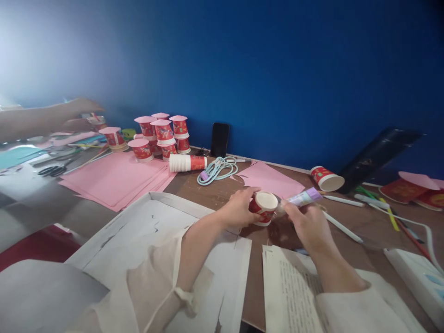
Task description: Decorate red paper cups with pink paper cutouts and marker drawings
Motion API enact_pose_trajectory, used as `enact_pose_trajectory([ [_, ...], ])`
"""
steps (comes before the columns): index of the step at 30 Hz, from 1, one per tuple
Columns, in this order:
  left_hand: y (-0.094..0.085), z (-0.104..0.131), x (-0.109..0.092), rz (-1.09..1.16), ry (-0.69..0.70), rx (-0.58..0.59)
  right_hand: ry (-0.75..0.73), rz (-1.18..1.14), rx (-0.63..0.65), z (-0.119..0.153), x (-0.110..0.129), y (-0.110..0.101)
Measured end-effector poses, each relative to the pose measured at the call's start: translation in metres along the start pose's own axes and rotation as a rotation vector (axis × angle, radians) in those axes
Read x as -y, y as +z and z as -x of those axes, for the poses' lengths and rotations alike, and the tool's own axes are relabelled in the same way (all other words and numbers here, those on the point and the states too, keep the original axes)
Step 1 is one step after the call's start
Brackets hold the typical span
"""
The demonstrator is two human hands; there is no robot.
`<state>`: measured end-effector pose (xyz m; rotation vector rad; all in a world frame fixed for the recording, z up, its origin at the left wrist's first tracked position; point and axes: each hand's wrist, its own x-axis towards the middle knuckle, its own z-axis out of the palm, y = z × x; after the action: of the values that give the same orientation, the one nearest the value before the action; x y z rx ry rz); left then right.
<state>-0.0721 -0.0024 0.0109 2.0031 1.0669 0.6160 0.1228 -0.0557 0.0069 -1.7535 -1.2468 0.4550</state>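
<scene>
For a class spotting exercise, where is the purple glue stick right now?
In the head view, the glue stick is right of centre in the right-hand grip, beside the red cup in the left-hand grip.

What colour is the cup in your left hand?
The cup is mostly red, whitish at both ends; best seen in the head view.

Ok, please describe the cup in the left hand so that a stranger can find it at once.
Before the blue wall stands a brown table. There, the left hand holds a red cup. Its upturned white base is bare; the standing cups farther left wear pink paper.
</scene>
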Motion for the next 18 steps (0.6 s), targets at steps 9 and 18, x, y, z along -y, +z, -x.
enact_pose_trajectory([
  [9, 0.003, 0.000, -0.004, -0.055, -0.016, 0.018, -0.105, -0.099, -0.066, 0.002, 0.003, 0.001],
  [18, 0.011, -0.006, 0.001, -0.198, 0.026, -0.059, 0.008, -0.024, 0.005, -0.002, 0.005, 0.003],
])
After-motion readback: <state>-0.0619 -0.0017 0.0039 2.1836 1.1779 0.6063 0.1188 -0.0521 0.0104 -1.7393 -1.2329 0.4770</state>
